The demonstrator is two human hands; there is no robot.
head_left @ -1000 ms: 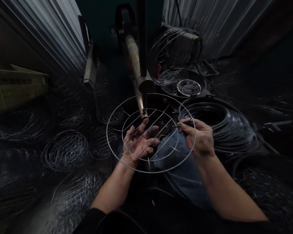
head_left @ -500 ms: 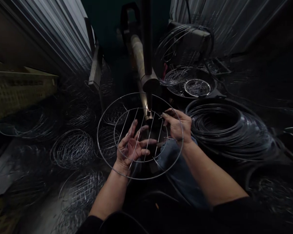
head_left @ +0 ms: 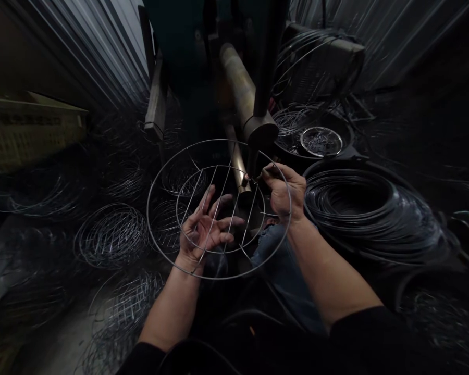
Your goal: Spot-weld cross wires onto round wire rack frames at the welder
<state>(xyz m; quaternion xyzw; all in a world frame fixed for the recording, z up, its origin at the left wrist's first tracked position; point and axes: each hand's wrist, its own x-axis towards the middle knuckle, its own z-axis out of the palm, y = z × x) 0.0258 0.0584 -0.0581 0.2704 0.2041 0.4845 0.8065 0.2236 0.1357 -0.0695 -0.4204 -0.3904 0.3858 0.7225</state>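
A round wire guard (head_left: 155, 219) of two rings and several straight spokes lies across my left hand (head_left: 205, 229), which is under it with palm up and fingers spread. My right hand (head_left: 283, 190) is closed at the guard's far right side, pinching a thin wire against the inner ring. The pinch sits just below the dark electrode head (head_left: 260, 133) of a spot welder, whose lower arm (head_left: 237, 156) runs under the guard.
A thick coil of wire rings (head_left: 371, 208) lies at the right. Finished wire guards (head_left: 111, 234) are heaped on the floor at the left. A dark pan with a small metal bowl (head_left: 320, 140) stands behind. Corrugated walls close both sides.
The guard has turned and moved left and slightly up toward the welder head. My right hand moved up to the electrode with its wire. My left hand stays spread beneath.
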